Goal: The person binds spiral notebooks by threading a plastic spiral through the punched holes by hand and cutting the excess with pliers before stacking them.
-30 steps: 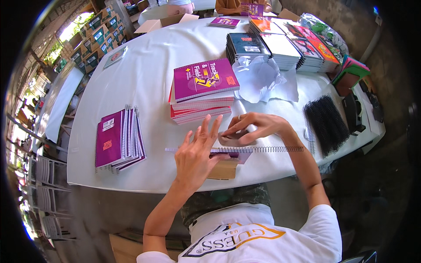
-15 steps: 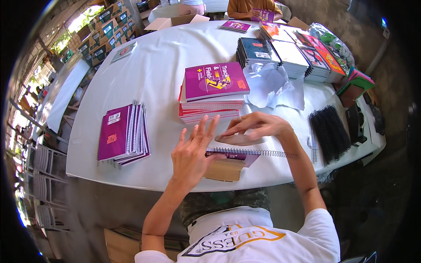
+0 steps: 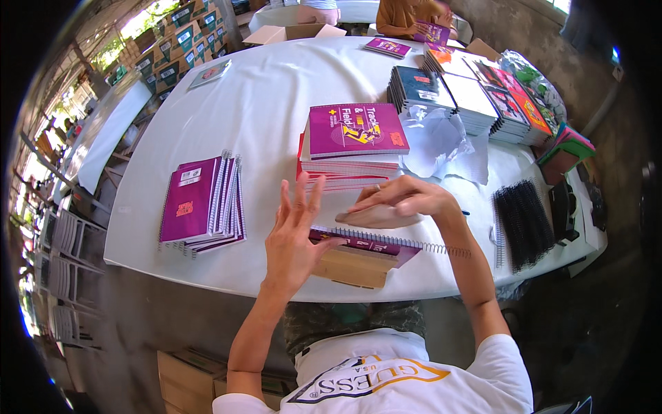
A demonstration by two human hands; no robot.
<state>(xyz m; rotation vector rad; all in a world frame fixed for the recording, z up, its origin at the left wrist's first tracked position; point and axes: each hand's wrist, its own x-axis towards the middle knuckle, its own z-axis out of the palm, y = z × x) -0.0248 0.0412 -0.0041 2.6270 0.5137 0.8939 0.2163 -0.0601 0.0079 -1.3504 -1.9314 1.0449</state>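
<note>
The coil's [image 3: 389,239] free right tail has shortened, suggesting it's advancing along your purple notebook [image 3: 376,246], near side of the bench [image 3: 255,83], left grip [image 3: 293,228] spread, thumb against it, blurred right grip's [image 3: 407,198] hold unclear.

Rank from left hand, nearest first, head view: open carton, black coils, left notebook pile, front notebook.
1. Front notebook, against the left hand's thumb
2. Left notebook pile, left
3. Black coils, right
4. Open carton, far side
</note>
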